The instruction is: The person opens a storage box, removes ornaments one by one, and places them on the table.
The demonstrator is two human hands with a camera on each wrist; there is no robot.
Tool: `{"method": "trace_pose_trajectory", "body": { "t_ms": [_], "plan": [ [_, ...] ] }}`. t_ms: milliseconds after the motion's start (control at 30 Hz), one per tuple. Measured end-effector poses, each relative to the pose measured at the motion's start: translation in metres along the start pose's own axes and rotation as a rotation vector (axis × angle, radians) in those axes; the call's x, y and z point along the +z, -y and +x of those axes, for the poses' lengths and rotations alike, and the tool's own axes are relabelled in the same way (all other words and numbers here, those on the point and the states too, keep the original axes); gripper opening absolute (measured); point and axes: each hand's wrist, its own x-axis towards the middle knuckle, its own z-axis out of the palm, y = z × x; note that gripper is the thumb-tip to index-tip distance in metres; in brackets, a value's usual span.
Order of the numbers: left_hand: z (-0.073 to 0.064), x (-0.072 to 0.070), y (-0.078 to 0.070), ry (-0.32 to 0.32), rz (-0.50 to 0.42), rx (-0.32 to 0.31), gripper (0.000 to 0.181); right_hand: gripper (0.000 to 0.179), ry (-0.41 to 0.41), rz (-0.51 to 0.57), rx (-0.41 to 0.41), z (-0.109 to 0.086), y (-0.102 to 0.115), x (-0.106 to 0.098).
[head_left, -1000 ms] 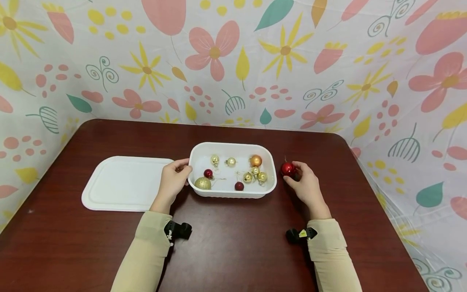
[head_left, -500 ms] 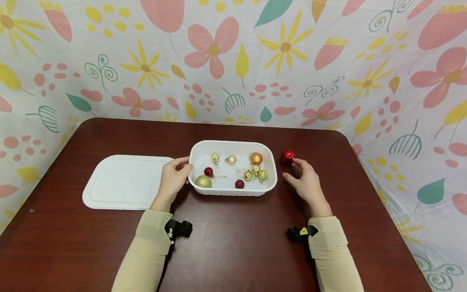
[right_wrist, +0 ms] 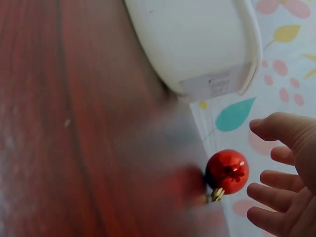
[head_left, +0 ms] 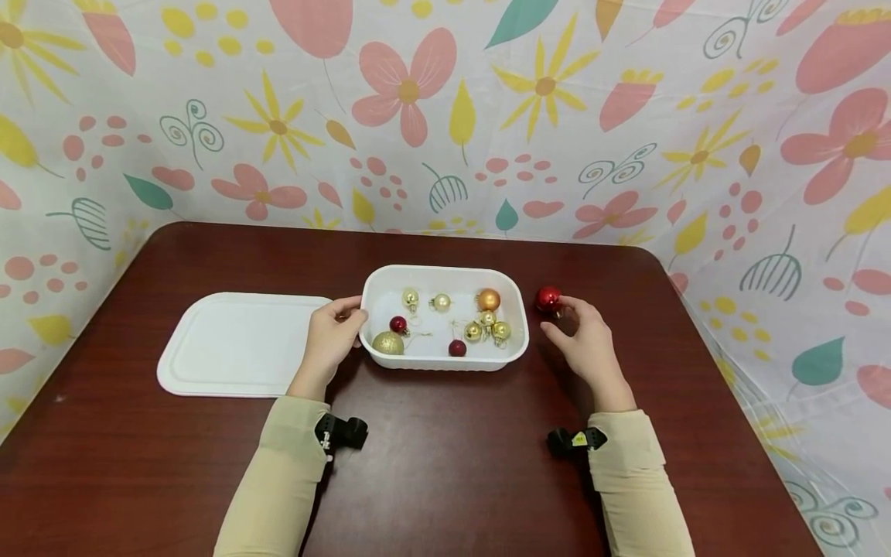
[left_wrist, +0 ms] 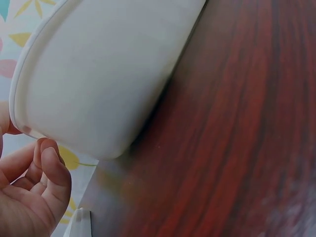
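My left hand (head_left: 330, 340) holds the left end of a white plastic tub (head_left: 445, 363), thumb at the rim and fingers against the outside. Seen from the left wrist, its fingers (left_wrist: 54, 173) are curled by the tub's rim. Beyond the tub's right end, a shiny red Christmas bauble (head_left: 547, 299) lies on the table with its gold cap toward my right hand (head_left: 588, 344). That hand is spread beside the bauble, a fingertip close to the cap in the head view. In the right wrist view, thumb and fingers stand apart around the bauble (right_wrist: 228, 170), gripping nothing.
Several small baubles lie in the tub, among them an orange one (head_left: 489, 299), a glittery gold one (head_left: 387, 343) and a dark red one (head_left: 457, 348). A white lid (head_left: 237, 344) lies flat at the left. Floral cloth (head_left: 445, 116) hangs behind the table.
My right hand has let go of the red bauble, which has rolled slightly away from me and turned its cap toward the hand. The left hand keeps its hold on the tub.
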Motion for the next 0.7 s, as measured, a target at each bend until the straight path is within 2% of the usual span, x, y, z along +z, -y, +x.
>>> {"method": "trace_pose_trajectory", "body": {
  "t_ms": [200, 333, 533, 700],
  "plan": [
    [0.002, 0.002, 0.0, 0.021, -0.011, -0.01, 0.033, 0.049, -0.029, -0.005, -0.055, -0.004, 0.014, -0.004],
    [0.002, 0.0, -0.001, 0.032, -0.015, -0.026, 0.034, 0.047, -0.009, 0.001, -0.107, -0.006, 0.028, -0.004],
    [-0.01, -0.004, -0.019, 0.039, 0.003, -0.029, 0.034, 0.043, 0.057, -0.021, -0.248, -0.004, 0.05, -0.003],
    [-0.018, -0.005, -0.032, 0.05, 0.002, -0.026, 0.036, 0.042, 0.125, -0.082, -0.312, 0.0, 0.067, 0.0]
  ]
}}
